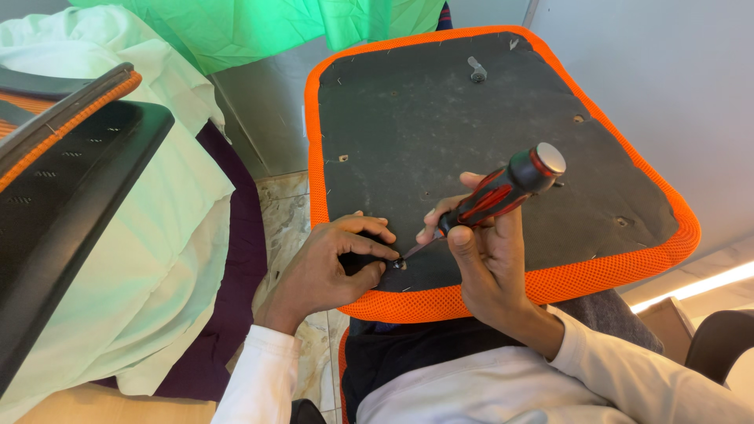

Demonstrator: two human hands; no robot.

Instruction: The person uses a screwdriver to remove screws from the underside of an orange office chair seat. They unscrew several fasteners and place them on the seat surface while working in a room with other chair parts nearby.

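Observation:
An upturned chair seat point(479, 126) rests on my lap, its dark grey underside facing up inside an orange mesh rim point(440, 302). My right hand point(487, 251) grips a red and black screwdriver point(503, 192), whose tip meets a small screw point(399, 264) near the seat's front edge. My left hand point(334, 263) presses on the seat beside that screw, fingers pinched around a small dark part. A bolt point(477, 72) stands upright near the seat's far edge.
A black chair back with orange trim point(55, 180) leans at the left over pale green and purple cloth point(169, 259). Green fabric point(259, 27) hangs behind. A grey wall point(667, 86) is at the right, marble floor point(283, 212) below.

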